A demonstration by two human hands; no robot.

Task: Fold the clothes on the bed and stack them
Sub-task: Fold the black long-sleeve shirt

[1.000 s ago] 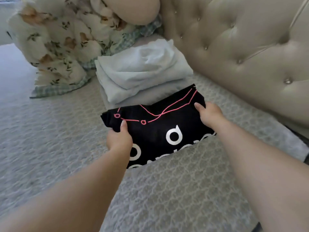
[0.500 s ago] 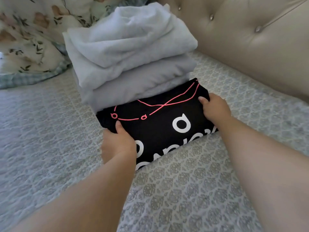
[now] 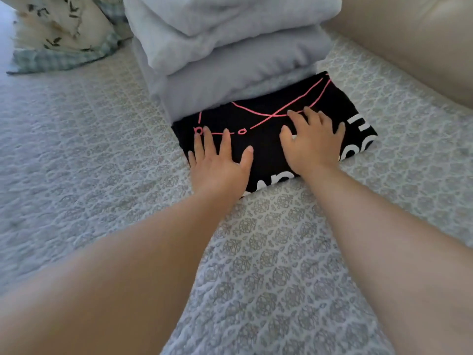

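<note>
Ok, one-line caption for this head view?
Both hands, left and right, rest flat on folded black garment beside pale folded stack.

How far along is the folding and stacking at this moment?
Done: a stack of pale folded clothes stands on the bed. In hand: the folded black garment lies in front of that stack, left hand and right hand pressing flat on it. Left: it is not yet on the stack.
</note>
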